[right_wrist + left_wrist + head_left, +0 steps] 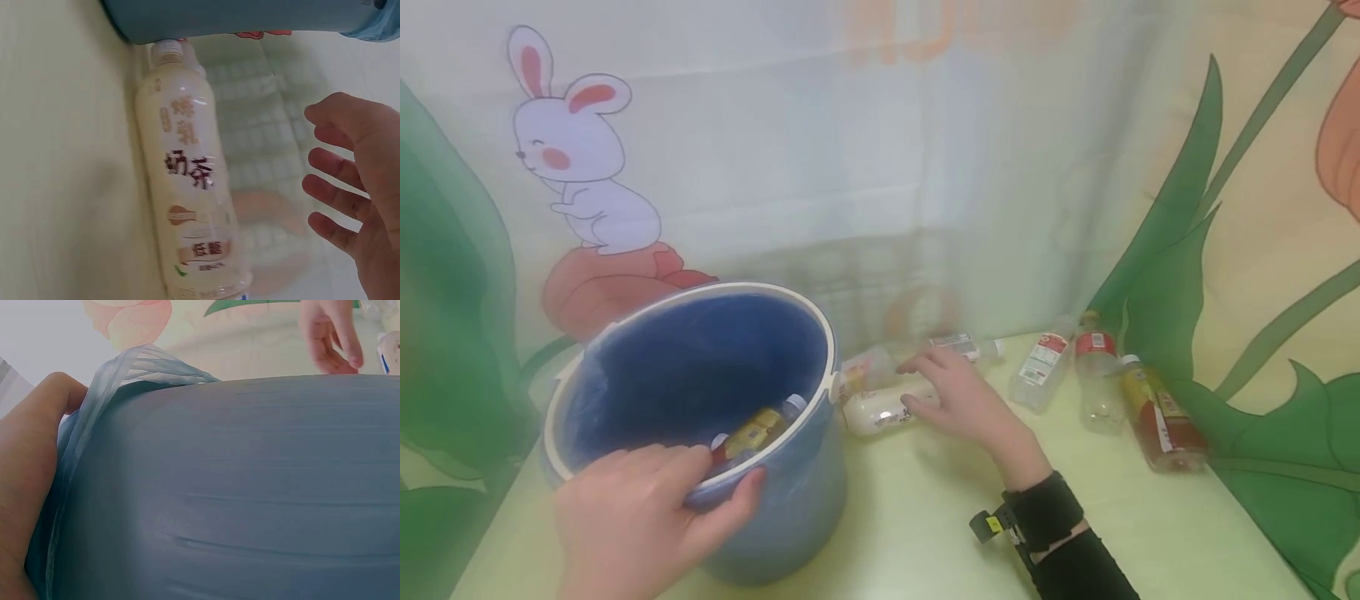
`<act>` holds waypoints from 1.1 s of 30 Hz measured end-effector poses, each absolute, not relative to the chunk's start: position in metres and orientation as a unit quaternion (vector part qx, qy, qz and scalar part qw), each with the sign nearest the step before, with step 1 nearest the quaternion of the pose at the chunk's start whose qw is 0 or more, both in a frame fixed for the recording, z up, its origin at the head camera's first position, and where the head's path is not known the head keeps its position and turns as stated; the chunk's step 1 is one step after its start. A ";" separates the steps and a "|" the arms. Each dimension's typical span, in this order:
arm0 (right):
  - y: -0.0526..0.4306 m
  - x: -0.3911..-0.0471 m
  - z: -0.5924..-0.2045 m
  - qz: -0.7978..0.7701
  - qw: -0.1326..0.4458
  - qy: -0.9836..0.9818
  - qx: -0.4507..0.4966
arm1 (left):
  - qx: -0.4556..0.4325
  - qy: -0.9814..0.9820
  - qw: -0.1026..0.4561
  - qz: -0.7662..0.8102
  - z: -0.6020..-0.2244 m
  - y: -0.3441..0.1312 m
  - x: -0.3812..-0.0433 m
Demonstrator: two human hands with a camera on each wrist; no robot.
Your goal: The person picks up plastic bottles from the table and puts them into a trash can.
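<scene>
My left hand (pixel 640 504) grips the near rim of a blue bucket (pixel 793 508), fingers over the inside edge and thumb outside. A thin blue plastic bag (pixel 134 365) lies over the rim beside that hand. Inside the bucket, bottles with a yellow label (pixel 756 433) and white caps lean near the front wall. Just right of the bucket, a cream-coloured milk tea bottle (pixel 187 169) lies on its side, cap end at the bucket. Over it hovers my right hand (pixel 962 396), fingers parted and slightly bent, with nothing between them in the right wrist view.
Behind the milk tea bottle lie clear bottles, one with a pinkish label (pixel 865 371), another with a grey label (pixel 962 346). Farther right are a white-and-red-labelled bottle (pixel 1041 367), a red-labelled bottle (pixel 1097 375) and a reddish-brown drink bottle (pixel 1165 425). A printed curtain (pixel 850 167) hangs behind the table.
</scene>
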State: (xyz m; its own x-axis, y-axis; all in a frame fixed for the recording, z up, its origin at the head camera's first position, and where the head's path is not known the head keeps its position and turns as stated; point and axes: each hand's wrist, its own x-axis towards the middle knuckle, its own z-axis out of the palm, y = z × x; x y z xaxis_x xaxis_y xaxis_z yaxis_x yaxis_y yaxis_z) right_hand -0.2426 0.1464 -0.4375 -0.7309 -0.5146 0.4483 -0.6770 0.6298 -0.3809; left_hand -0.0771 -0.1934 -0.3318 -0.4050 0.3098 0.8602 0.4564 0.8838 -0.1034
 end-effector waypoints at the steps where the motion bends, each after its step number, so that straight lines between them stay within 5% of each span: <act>1: 0.145 -0.243 -0.441 0.267 0.151 -0.892 0.332 | -0.230 -0.834 0.497 -0.074 -0.332 -0.193 -0.078; 33: 0.132 -0.259 -0.492 0.232 0.119 -0.909 0.325 | -0.237 -0.816 0.522 -0.079 -0.330 -0.192 -0.079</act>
State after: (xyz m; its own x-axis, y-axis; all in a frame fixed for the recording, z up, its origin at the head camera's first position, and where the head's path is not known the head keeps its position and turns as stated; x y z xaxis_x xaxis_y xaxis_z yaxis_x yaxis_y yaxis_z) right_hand -0.2586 0.1323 -0.4924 -0.7611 -0.5351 0.3667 -0.6453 0.6821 -0.3439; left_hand -0.0792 -0.1918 -0.3302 -0.3427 0.3050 0.8886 0.4693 0.8750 -0.1193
